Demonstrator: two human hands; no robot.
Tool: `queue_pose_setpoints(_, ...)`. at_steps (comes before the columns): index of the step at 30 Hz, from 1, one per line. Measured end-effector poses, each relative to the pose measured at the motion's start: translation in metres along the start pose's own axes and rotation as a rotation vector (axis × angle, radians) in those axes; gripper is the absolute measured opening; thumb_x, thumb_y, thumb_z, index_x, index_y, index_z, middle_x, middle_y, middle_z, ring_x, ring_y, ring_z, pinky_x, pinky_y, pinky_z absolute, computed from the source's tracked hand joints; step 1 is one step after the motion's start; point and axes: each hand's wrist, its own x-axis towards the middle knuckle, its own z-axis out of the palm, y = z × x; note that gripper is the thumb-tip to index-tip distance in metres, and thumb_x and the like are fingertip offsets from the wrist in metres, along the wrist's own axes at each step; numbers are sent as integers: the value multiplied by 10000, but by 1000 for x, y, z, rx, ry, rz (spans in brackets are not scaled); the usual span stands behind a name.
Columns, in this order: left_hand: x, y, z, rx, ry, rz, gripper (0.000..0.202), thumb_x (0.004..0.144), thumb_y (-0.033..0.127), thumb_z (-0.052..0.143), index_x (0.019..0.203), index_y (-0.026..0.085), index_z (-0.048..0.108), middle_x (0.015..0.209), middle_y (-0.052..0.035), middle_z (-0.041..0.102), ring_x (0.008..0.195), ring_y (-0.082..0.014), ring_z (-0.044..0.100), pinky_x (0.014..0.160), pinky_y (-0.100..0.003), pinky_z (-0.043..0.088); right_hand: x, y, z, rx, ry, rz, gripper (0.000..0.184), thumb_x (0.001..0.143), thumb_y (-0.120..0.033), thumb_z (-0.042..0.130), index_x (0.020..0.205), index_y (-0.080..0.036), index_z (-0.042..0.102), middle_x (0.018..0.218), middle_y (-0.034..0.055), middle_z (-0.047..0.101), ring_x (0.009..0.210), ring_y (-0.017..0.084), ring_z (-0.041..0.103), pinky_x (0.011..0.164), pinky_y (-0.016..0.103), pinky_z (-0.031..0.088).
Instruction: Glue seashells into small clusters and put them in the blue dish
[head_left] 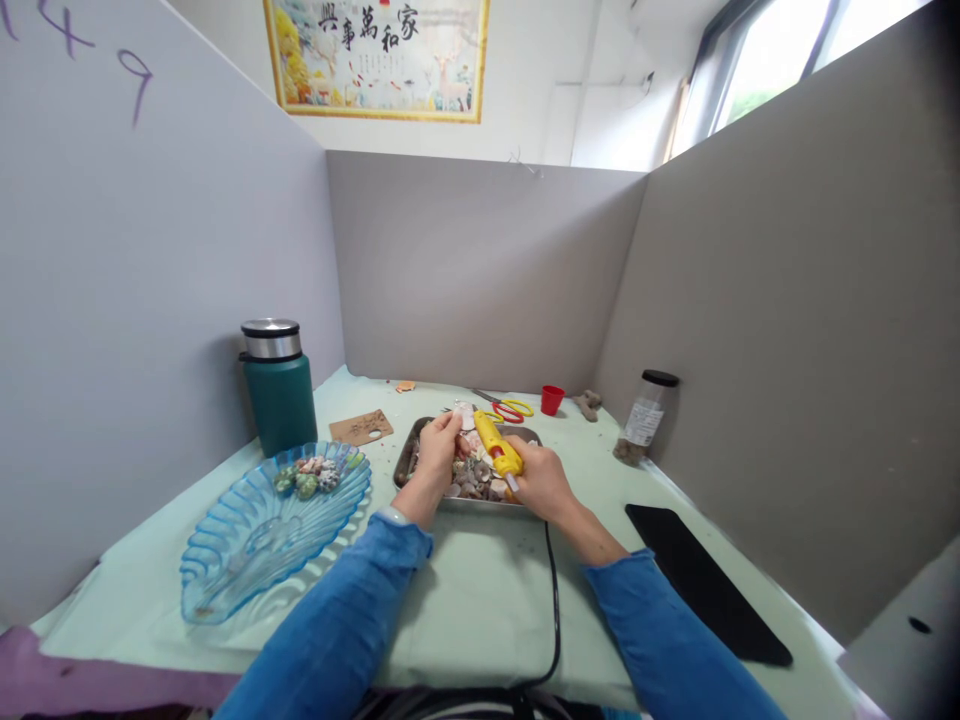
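My right hand (544, 478) is wrapped round a yellow hot glue gun (491, 436), whose nozzle end points up and away from me. A glue stick shows at its near end, and a black cable runs from below my hand to the table's front edge. My left hand (437, 452) is closed on a pale shell (466, 413) close to the gun's tip; the fingertips partly cover it. Both hands are above a metal tray (487, 506) filled with small shells (471, 480) in brown, grey and white.
A blue scalloped dish (247, 560) with several small shells, a green bottle (279, 400) and a brown card (362, 428) are on the left. Behind the tray lie scissors (514, 409) and a red cup (552, 400). To the right are a black-lidded jar (643, 422) and a black mat (705, 580).
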Motion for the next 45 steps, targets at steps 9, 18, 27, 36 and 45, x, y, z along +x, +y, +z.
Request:
queue_pose_setpoints(9,1,2,-1,-33,32,-5,278,734,411,701,744,179,548,409,67,465,361,-80,427,402,-188,249,0,0,-1,-9,7,-4,388,714,-219,592,1085,-217,705,804,44,758,681,212,668,629,262,451)
queue_pose_setpoints(18,2,-1,-2,-10,22,10,302,738,438,701,733,183,540,403,66,464,355,-75,419,404,-189,243,0,-1,-1,-14,8,-5,394,707,-200,581,1081,-223,704,813,41,760,684,210,665,626,259,450)
queue_pose_setpoints(27,2,0,-2,-7,36,15,286,736,432,684,758,179,552,411,65,467,357,-82,416,402,-191,244,0,0,-1,15,5,-5,399,707,-209,580,1090,-213,690,861,46,764,710,212,668,647,263,448)
queue_pose_setpoints(36,2,-4,-2,41,9,34,300,760,447,679,757,162,585,401,51,476,363,-79,401,409,-185,240,0,0,-1,14,7,1,402,712,-200,568,1094,-197,696,861,57,763,708,215,671,638,264,441)
queue_pose_setpoints(45,0,-2,0,92,16,55,293,783,443,648,753,156,599,393,46,474,364,-80,381,409,-189,252,0,2,2,11,4,-10,404,710,-212,572,1095,-201,695,876,59,768,722,223,677,646,272,445)
